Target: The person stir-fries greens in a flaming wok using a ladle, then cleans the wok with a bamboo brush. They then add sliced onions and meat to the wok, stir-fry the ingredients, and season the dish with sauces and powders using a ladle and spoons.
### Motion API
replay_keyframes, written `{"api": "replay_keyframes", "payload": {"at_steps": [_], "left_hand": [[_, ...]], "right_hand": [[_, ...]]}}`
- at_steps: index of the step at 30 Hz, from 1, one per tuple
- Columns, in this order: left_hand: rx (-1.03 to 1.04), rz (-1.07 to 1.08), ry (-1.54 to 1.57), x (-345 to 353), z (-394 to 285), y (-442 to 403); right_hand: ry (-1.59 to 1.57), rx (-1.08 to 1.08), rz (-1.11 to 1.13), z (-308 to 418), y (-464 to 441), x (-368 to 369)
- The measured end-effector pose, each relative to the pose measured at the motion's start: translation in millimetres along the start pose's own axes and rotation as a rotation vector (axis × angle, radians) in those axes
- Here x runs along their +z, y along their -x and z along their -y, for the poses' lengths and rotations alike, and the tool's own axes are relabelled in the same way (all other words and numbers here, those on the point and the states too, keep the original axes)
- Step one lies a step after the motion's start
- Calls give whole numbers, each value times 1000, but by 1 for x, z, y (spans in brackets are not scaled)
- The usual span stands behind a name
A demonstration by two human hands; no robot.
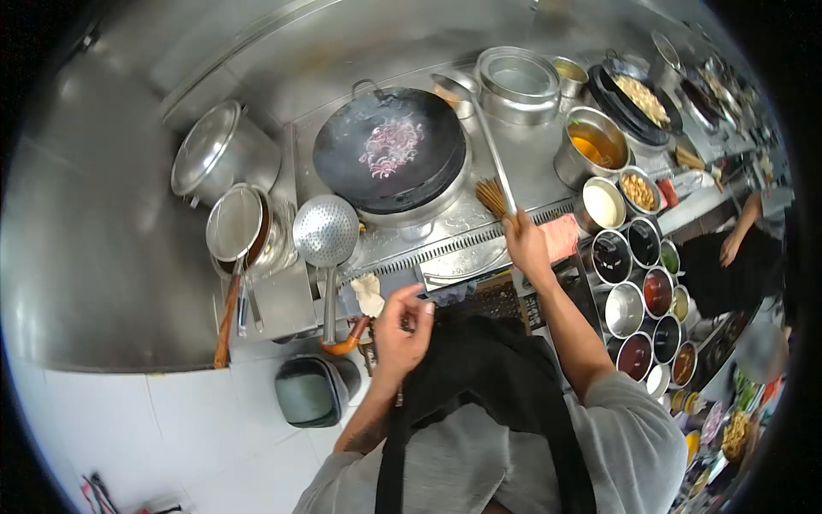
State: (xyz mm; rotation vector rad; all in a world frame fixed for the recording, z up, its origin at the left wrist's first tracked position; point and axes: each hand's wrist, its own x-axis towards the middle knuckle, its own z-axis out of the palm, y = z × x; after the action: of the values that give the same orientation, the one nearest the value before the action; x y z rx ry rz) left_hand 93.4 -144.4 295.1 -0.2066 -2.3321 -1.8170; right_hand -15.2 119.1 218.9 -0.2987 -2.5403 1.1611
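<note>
In the head view, the right hand [527, 244] has its grip closed round the long handle of the ladle [492, 154], whose bowl end is up beyond the wok's right side. The left hand [402, 338] has its grip loosely spread near the white cloth [368, 295]. Sliced onion [392, 147] sits in the wok [342, 163]. Good handling here likely means a firm, relaxed hold on the handle and bare fingers clear of the hot rim.
</note>
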Motion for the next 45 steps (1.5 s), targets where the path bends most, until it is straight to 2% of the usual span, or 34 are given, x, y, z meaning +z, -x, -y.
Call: {"api": "replay_keyframes", "payload": {"at_steps": [4, 5, 6, 8, 9, 10, 11, 13, 14, 15, 16, 17, 18, 20, 24, 28, 30, 32, 36, 37, 38, 40, 41, 42, 44, 45], "left_hand": [[-41, 367, -67, 50, -11, 4], [-42, 490, -115, 59, -13, 4], [-24, 551, -104, 68, -13, 5], [44, 748, -62, 87, -15, 4], [40, 848, -37, 94, -19, 2], [32, 915, -5, 104, -14, 0], [94, 982, 28, 112, -13, -6], [180, 1053, 23, 130, -10, -21], [150, 1122, 49, 138, -13, -28], [224, 1186, 35, 147, -17, -36], [207, 1234, 131, 157, -12, -36], [233, 1275, 155, 166, -8, -34], [245, 1317, 235, 177, 5, -34], [309, 1420, 296, 187, 10, -41], [272, 1555, 262, 210, 23, -10], [353, 1730, 244, 214, 11, 44], [318, 1874, 198, 209, -1, 82], [305, 2017, 174, 208, -6, 123], [321, 2292, 122, 211, -23, 230], [361, 2352, 113, 216, -26, 260], [400, 2410, 100, 225, -25, 290], [605, 2472, 137, 249, -32, 357], [344, 2520, 52, 266, -36, 395], [74, 2543, -41, 280, -42, 431], [-597, 2312, -238, 298, -58, 492], [-692, 2274, -240, 316, -53, 517]], "right_hand": [[273, 137, 128, -62, 46, -70], [300, 75, 118, -87, 57, -77], [401, 108, 216, -111, 67, -80], [446, 236, 214, -137, 89, -75], [572, 308, 289, -144, 97, -73], [558, 192, 61, -169, 108, -58], [684, 239, 91, -140, 110, -74], [447, 437, 27, -99, 107, -91], [353, 411, -105, -96, 115, -90], [272, 443, -217, -75, 131, -100], [231, 487, -184, -71, 146, -103], [116, 551, -241, -69, 167, -103], [128, 571, -332, -85, 190, -88], [212, 695, -305, -69, 242, -86], [182, 968, -475, -55, 376, -68], [229, 1310, -733, -25, 501, -56], [223, 1400, -927, -16, 563, -51], [82, 1514, -1132, 16, 604, -65], [15, 1698, -1258, 53, 686, -85], [161, 1688, -1291, 42, 713, -80], [150, 1683, -1296, 39, 725, -86], [-344, 1463, -1719, 46, 744, -109], [-627, 1228, -1974, 40, 753, -120], [-641, 1244, -1965, 34, 759, -129], [-1046, 1006, -2091, 23, 766, -151], [-1120, 983, -2071, 18, 766, -162]]}}
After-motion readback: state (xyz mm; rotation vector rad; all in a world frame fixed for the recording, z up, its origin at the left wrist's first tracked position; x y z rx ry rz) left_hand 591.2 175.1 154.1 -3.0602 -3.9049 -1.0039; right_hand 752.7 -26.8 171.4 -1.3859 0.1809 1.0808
